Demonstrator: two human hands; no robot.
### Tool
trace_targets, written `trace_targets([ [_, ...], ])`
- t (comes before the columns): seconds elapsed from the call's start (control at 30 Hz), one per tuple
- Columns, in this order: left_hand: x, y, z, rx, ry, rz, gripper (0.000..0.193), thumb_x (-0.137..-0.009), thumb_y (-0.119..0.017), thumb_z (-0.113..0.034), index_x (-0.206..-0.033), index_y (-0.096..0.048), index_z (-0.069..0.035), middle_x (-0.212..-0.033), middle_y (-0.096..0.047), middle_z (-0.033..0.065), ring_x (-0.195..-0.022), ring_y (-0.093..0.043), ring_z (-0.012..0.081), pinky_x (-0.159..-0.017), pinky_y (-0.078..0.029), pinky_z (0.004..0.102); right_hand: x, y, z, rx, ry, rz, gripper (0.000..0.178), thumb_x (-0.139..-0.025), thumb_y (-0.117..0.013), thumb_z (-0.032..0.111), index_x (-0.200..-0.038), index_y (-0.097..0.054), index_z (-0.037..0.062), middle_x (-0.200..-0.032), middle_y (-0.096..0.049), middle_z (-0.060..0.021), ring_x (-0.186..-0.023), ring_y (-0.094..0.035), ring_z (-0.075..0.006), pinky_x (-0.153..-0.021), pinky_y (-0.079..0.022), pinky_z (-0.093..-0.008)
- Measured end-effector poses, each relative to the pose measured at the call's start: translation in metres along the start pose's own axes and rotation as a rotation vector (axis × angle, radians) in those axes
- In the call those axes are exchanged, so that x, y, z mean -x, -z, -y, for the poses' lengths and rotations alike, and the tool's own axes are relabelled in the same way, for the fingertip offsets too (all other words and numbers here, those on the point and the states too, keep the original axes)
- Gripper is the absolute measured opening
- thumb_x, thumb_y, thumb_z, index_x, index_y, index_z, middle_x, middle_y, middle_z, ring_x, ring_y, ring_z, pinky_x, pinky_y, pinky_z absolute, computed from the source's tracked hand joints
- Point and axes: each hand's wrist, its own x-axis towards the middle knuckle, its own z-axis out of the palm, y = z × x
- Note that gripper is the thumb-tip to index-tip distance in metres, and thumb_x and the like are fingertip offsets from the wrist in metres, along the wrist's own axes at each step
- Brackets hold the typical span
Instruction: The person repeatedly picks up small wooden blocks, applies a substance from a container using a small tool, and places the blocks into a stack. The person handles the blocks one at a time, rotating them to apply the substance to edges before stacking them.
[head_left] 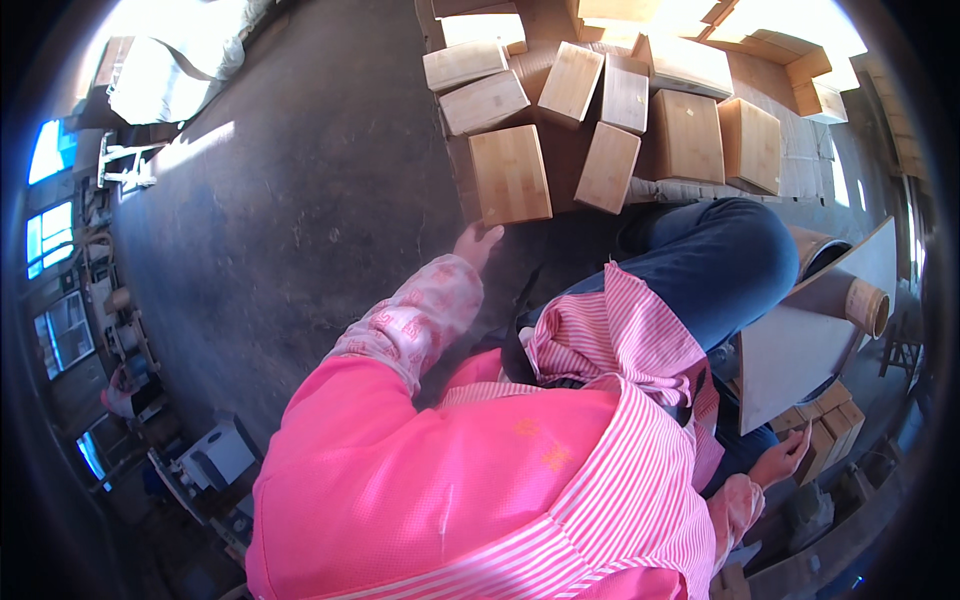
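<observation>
My left hand (pixel 480 247) is at the near left corner of a pale wooden block (pixel 510 175), with its fingers closed on the edge; part of the grip is hidden. This block lies at the near left of a group of similar blocks on brown cardboard (pixel 690 20). Right beside it stands a narrower wooden block (pixel 608 168). Low on the right, my right hand (pixel 782 460) has its fingers stretched out and apart, with nothing visible in them. It is next to a stack of wooden blocks (pixel 835 425) and below a pale board (pixel 790 365).
My bent knee (pixel 735 255) in blue jeans lies between the two groups of blocks. A brown cardboard tube (pixel 866 305) rests by the board at the right. Grey floor (pixel 290 220) stretches along the left. A grey-white machine (pixel 215 455) stands at the lower left.
</observation>
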Motion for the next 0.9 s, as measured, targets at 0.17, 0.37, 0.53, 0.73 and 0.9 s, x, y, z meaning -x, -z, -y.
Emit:
trace_targets([
  [0.17,-0.013,-0.006,-0.008,0.415,0.257,-0.061,0.056,-0.088,-0.078,-0.044,-0.128,-0.059,-0.011,-0.112,-0.066,0.0104,-0.095,-0.066,0.0241,-0.086,-0.055,0.0405,0.001,0.000,0.005,-0.001,-0.004,-0.005,0.032,-0.107,-0.055,0.019,-0.135,-0.066,0.0096,-0.115,-0.073,-0.0135,-0.099,-0.072,-0.0224,-0.087,-0.056,-0.0334],
  [0.37,-0.025,-0.038,-0.027,0.602,0.317,-0.073,0.052,-0.084,-0.079,-0.049,-0.120,-0.063,-0.014,-0.102,-0.067,0.0057,-0.092,-0.064,0.0214,-0.081,-0.052,0.0372,0.001,0.000,0.005,-0.003,-0.015,-0.004,0.032,-0.107,-0.055,0.018,-0.135,-0.066,0.0095,-0.118,-0.072,-0.0116,-0.100,-0.070,-0.0203,-0.088,-0.055,-0.0320],
  [0.53,-0.017,-0.039,-0.030,0.636,0.259,-0.097,0.049,-0.084,-0.079,-0.050,-0.115,-0.065,-0.015,-0.095,-0.068,0.0032,-0.090,-0.065,0.0196,-0.080,-0.051,0.0346,0.002,-0.004,-0.002,-0.047,0.001,-0.018,0.032,-0.107,-0.055,0.018,-0.136,-0.066,0.0083,-0.121,-0.071,-0.0117,-0.100,-0.069,-0.0203,-0.089,-0.055,-0.0318],
  [0.73,-0.028,-0.020,-0.035,0.677,0.274,-0.006,0.059,-0.077,-0.087,-0.034,-0.122,-0.057,-0.008,-0.111,-0.061,0.0119,-0.104,-0.062,0.0292,-0.090,-0.057,0.0462,0.003,-0.005,-0.007,-0.067,0.006,-0.034,0.032,-0.107,-0.055,0.018,-0.136,-0.066,0.0083,-0.125,-0.070,-0.0120,-0.102,-0.069,-0.0206,-0.089,-0.055,-0.0316],
  [0.9,-0.037,-0.024,-0.028,0.711,0.256,0.063,0.063,-0.077,-0.083,-0.035,-0.127,-0.055,-0.007,-0.114,-0.061,0.0143,-0.108,-0.061,0.0308,-0.092,-0.055,0.0489,0.005,-0.004,-0.007,-0.057,-0.016,-0.035,0.031,-0.108,-0.055,0.018,-0.135,-0.067,0.0084,-0.126,-0.070,-0.0118,-0.103,-0.069,-0.0212,-0.091,-0.055,-0.0319],
])
